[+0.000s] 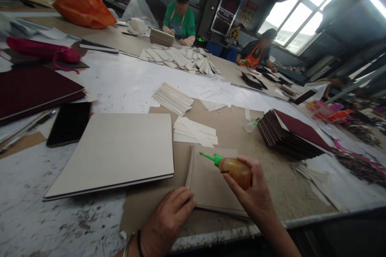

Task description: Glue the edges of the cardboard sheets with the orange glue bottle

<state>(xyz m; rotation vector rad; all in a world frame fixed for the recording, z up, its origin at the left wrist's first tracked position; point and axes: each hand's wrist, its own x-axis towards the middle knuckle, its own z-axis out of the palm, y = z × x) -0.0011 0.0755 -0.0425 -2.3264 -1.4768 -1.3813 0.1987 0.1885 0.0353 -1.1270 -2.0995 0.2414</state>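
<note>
From my head camera, my right hand [256, 192] is closed around a squeeze bottle [235, 170] of amber liquid, tipped nearly flat over a stack of brown sheets [208, 190], its green nozzle [208, 157] aimed left. My left hand [173, 215] lies at the stack's left edge, fingers together and bent; I can't tell whether they pinch it. Just beyond the stack lie loose white strips [196, 131], with a large pale board [120, 148] to the left. Farther right, a smaller bottle [250, 127] sits beside a maroon-topped pile [295, 136]. Across the table, a co-worker in green [188, 22] sits behind a pile of pale pieces [181, 58].
</note>
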